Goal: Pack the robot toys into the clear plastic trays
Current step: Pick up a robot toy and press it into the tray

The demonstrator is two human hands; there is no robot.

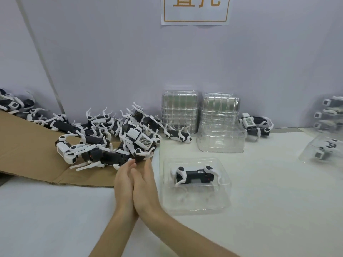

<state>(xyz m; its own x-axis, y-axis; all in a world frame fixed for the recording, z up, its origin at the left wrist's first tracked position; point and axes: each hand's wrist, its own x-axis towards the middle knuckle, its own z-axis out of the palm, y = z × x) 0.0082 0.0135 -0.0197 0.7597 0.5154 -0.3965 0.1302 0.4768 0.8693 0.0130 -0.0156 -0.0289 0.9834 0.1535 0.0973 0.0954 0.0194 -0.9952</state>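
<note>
- Left hand: fingers straight and flat, holding nothing. I see it pressed edge to edge against the right hand.
- Right hand: also flat, fingers spread out straight, holding nothing.
- Fingertips: both hands reach the near edge of the pile. I cannot tell whether they touch the nearest toy.
- Pile: black-and-white robot toys tangled together, legs pointing every way. It lies on the cardboard, left of centre.
- Tray: clear, open side up on the white table, just beside the right hand.
- Packed toy: one toy lying across the tray, legs bent.
- Tray stacks: two piles of nested clear trays against the wall.
- Loose tray: in front of the right-hand stack, with nothing in it.
- Stray toys: one at the foot of the left stack, one beside the right stack.
- Filled trays: at the far right edge, toys inside. They are too blurred for me to count.
- Sign: white paper with an orange border, on the wall.
</note>
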